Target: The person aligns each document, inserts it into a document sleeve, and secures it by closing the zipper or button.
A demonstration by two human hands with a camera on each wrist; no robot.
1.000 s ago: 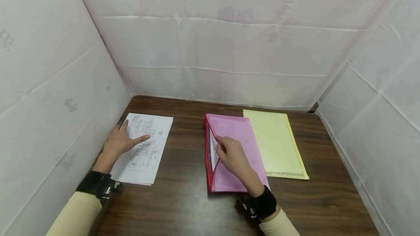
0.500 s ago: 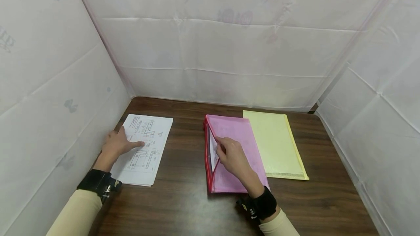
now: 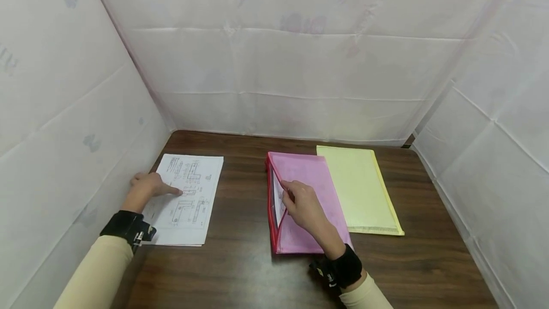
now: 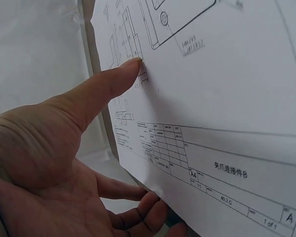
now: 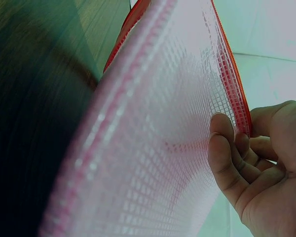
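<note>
Pouch: right hand [image 3: 305, 205] is pinching the pink mesh pouch [image 3: 308, 175] mouth open (sheet partly inside).
Drawings: left hand [image 3: 147, 188] is gripping the paper stack [image 3: 188, 199] edge, not yet lifted.

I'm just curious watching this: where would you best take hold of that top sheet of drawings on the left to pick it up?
Probably at the sheet's left edge, coming from the left: it lies flat, and the left hand already pinches there, thumb on top, fingers underneath.

Sheets [image 3: 186, 199] left; pouch [image 3: 306, 199] centre; folder [image 3: 360, 190] right.
</note>
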